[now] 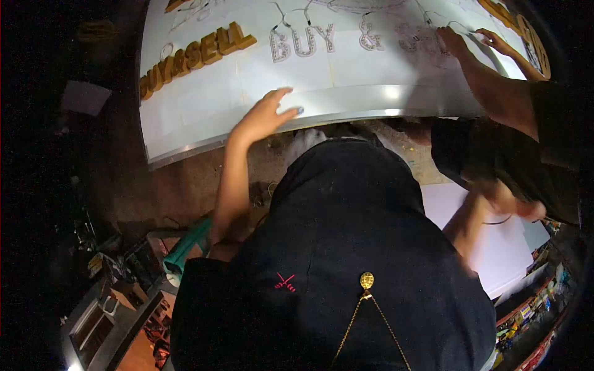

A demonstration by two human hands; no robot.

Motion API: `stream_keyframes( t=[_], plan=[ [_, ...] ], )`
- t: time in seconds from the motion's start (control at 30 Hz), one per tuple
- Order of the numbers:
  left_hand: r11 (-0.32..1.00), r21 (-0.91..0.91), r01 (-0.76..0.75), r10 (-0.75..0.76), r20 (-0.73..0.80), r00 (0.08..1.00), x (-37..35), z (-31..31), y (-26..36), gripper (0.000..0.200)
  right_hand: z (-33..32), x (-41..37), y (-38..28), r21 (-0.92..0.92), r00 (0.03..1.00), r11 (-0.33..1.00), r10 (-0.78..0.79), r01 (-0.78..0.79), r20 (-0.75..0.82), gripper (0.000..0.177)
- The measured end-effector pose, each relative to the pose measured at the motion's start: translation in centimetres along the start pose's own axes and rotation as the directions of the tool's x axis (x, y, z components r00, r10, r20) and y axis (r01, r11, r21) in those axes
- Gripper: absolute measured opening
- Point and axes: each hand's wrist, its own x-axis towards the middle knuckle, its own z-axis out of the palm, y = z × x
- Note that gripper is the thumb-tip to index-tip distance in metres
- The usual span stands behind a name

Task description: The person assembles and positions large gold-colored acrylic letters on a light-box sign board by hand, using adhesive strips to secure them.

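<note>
My left hand hovers at or rests on the near edge of a large white sign board, fingers spread and holding nothing I can see. A bluish spot shows at its thumb tip. Off to the right, my right hand is smeared by motion above a white sheet; its fingers cannot be made out. Clear letters reading "BUY &" and more lie on the board, with thin wires along their tops. Gold-brown letters spelling "BUY&SELL" are at the left.
Another person stands at the right, one hand over the clear letters and the other hand by a wire. A green object is at lower left. Shelves with small items stand at lower right.
</note>
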Motion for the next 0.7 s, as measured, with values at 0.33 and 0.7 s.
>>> stream_keyframes(
  t=[0.33,0.7],
  plan=[
    [0.961,-0.139,0.238,-0.214,0.169,0.962,-1.6,3.0,-1.3,0.069,2.2,1.5,0.7,0.038,0.971,0.987,0.143,-0.153,0.191,0.096],
    [0.929,-0.199,0.312,-0.309,0.046,0.95,-3.8,5.7,-4.6,0.068,-9.1,2.6,17.9,-0.911,0.92,0.154,0.155,-0.383,-0.361,0.049]
  ],
)
